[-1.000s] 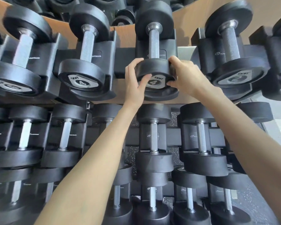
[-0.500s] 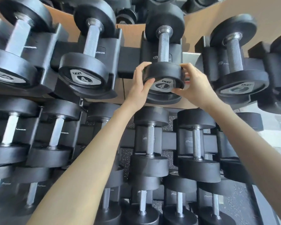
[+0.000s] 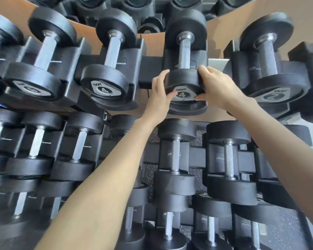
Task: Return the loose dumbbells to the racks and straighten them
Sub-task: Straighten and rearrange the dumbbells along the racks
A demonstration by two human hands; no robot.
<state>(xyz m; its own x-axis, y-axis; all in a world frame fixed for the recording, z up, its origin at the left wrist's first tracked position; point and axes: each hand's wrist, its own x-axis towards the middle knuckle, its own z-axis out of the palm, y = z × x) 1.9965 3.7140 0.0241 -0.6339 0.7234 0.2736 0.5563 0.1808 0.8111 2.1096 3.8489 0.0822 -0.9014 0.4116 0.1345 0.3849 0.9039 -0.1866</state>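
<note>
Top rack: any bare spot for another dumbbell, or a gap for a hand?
No empty cradle shows. A hand could pass over the bare crossbar between the left 4 dumbbell and the gripped 4 dumbbell, or through the slit between that one and the 2 dumbbell. The left hand and right hand crowd its near end. Lower rows are packed tight.

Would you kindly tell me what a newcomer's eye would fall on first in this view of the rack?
Two bare arms reach up the middle, and the left hand and right hand clasp the near head of the centre dumbbell, marked 4, on the top row. Beside it sit a second 4 dumbbell on its left and a 2 dumbbell on its right.
</note>
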